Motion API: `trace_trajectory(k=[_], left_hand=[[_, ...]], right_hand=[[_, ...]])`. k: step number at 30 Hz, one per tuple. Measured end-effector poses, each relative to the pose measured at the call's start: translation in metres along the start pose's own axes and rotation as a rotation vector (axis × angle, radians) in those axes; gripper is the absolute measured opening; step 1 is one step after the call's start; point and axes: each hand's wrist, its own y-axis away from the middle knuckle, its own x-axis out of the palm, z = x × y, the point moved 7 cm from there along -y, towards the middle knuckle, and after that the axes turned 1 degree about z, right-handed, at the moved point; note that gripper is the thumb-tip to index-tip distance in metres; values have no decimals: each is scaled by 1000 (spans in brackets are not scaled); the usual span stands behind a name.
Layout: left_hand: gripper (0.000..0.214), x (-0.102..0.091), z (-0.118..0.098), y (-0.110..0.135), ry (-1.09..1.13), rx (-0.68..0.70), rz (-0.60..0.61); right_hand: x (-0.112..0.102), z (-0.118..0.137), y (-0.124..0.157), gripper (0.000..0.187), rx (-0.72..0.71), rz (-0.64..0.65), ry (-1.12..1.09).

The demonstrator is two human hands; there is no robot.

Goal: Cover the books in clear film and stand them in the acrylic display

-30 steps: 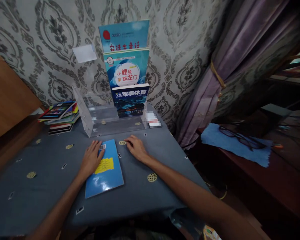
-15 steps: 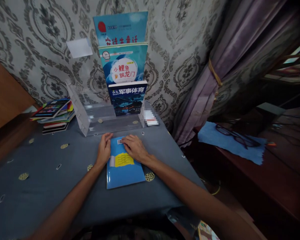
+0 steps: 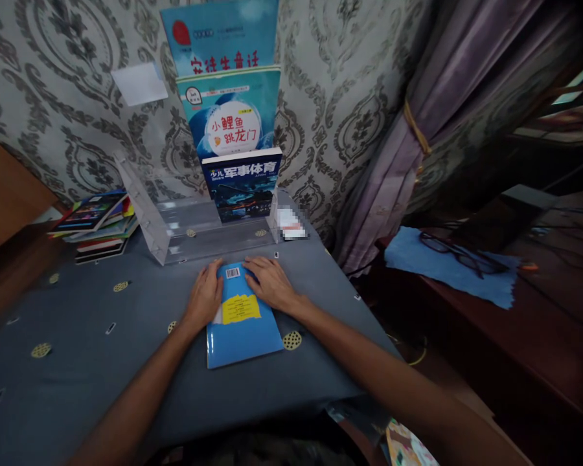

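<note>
A blue book (image 3: 245,341) with a yellow text panel and a barcode lies flat on the table in front of me. My left hand (image 3: 206,294) rests along its upper left edge, fingers stretched forward. On the upper right corner lies my right hand (image 3: 271,283), its fingers extended and flat on the cover. Just beyond is a clear plastic stand (image 3: 214,243). Three books lean in its right part: a dark military book (image 3: 245,191) in front, a teal book (image 3: 233,123) behind it, and a taller blue book (image 3: 223,39) at the back.
A pile of books (image 3: 94,223) sits at the table's left rear. A small white item (image 3: 290,223) lies right of the stand. Across a gap on the right, glasses (image 3: 459,252) rest on a blue cloth (image 3: 408,262). A tied curtain (image 3: 393,162) hangs behind.
My right hand has slid right and slightly forward, uncovering the barcode. My left hand has moved a little right, further over the book's edge. The view has shifted slightly.
</note>
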Motion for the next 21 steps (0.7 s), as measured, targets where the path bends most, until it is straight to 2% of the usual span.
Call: trace_trajectory(k=[5,9,14,18,21], left_hand=[[43,1,0,-5,-123,49,53],[41,1,-2,-17,-188,154,122],[35,-1,-15,-35,-503,337,271],[36,-5,-29,-37,-629,304,296],[37,-2,-45,-25,-677,200,257]], right_hand=[[-4,-19,-4,35,12,26,-126],[-11,-33,-5,35,14,-14,-241],[-19,-57,-2,34,203,-85,-408],[-18,-61,-1,32,272,-69,-527],[-21,-57,-1,28,261,-71,-531]])
